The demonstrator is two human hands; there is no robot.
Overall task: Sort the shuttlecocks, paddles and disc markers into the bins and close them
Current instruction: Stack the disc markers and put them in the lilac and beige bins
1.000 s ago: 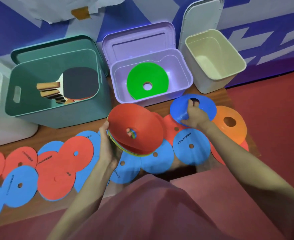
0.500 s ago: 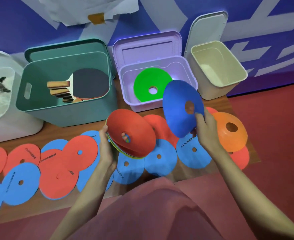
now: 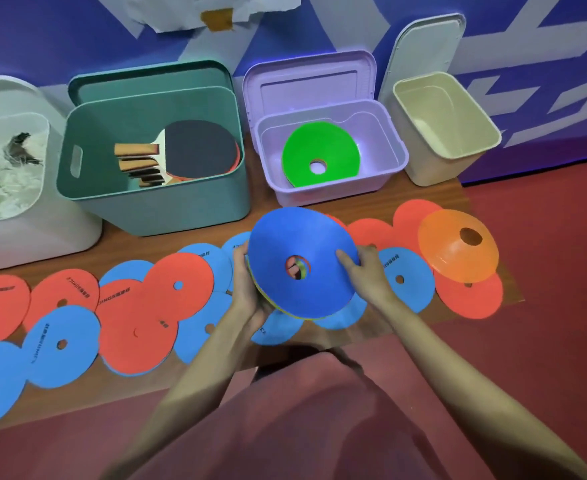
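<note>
My left hand [image 3: 247, 289] grips a stack of cone-shaped disc markers, with a blue one [image 3: 302, 258] on top. My right hand [image 3: 364, 271] holds the blue marker's right rim, thumb on its face. An orange cone marker [image 3: 458, 249] sits to the right on the wooden board. The purple bin [image 3: 397, 157] stands open with a green marker [image 3: 319, 150] inside. The teal bin [image 3: 77, 188] holds several paddles [image 3: 195, 147]. A white bin [image 3: 60, 230] at the left holds shuttlecocks [image 3: 1, 174].
Several flat red and blue discs [image 3: 160, 299] cover the wooden board [image 3: 250, 206] in front of the bins. An open cream bin [image 3: 448, 140] stands at the back right with its lid leaning on the wall. Red floor lies to the right.
My right hand lifted the blue marker off the board, carried it left and set it on the stack in my left hand, covering the red top marker.
</note>
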